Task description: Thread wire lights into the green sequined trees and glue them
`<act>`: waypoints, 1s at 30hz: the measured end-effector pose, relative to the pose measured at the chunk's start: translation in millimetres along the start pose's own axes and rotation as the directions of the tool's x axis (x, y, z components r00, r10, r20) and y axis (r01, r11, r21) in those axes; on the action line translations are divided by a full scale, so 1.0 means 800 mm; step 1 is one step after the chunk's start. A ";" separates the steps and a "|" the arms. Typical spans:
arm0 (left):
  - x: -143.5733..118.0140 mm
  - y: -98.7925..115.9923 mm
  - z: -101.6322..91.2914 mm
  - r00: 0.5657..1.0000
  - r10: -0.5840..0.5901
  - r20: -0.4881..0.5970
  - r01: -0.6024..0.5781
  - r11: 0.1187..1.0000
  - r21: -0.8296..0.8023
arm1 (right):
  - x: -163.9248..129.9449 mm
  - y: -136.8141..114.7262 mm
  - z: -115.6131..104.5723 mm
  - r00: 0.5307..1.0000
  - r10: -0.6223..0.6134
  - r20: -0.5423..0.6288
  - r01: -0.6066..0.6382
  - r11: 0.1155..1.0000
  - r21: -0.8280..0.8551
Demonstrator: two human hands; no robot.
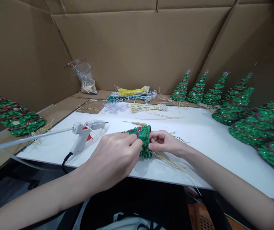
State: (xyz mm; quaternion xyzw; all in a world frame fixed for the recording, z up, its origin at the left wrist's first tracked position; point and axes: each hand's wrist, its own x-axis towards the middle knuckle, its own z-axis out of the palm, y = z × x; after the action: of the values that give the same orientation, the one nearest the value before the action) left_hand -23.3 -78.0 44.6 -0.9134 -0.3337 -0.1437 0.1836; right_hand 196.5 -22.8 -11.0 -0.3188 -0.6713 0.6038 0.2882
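A small green Christmas tree [146, 140] with red garland lies on its side over the white tabletop, its base turned to the right. My left hand [122, 151] is closed on the tree's near side, hiding much of it. At the base rim, the fingers of my right hand [162, 143] are curled and touching the edge; whether they also pinch a wire cannot be made out. Thin yellow wires [172, 163] trail from the base toward the table's front edge. Just behind the tree lies a wooden-handled awl [139, 123].
A white glue gun [80, 140] with a long glue stick rests at left. Wire bundles [132, 92] and clear plastic pieces [116, 108] lie at the back. Finished-looking trees [237, 102] line the right; another tree [14, 115] stands left. A plastic bag [84, 76] leans on cardboard walls [137, 48].
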 end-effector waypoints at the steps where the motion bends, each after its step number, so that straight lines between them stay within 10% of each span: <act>1: 0.001 0.000 0.002 1.000 0.003 0.022 -0.003 1.000 0.007 | 0.000 0.000 0.001 1.000 0.002 0.006 -0.002 1.000 -0.005; 16: -0.015 -0.017 -0.014 0.978 -0.161 0.135 0.186 0.962 -0.199 | 0.001 0.002 0.001 0.998 0.013 -0.057 -0.013 1.000 -0.001; 30: -0.001 -0.007 0.006 0.994 -0.074 0.080 0.081 0.993 -0.091 | -0.003 0.001 -0.010 0.995 -0.021 -0.099 0.005 0.988 -0.152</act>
State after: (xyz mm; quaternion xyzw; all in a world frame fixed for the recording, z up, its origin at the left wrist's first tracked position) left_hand -26.7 -72.1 41.3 -0.9122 -0.3686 -0.1309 0.1218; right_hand 204.0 -19.5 -10.9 -0.3654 -0.7022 0.5323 0.3002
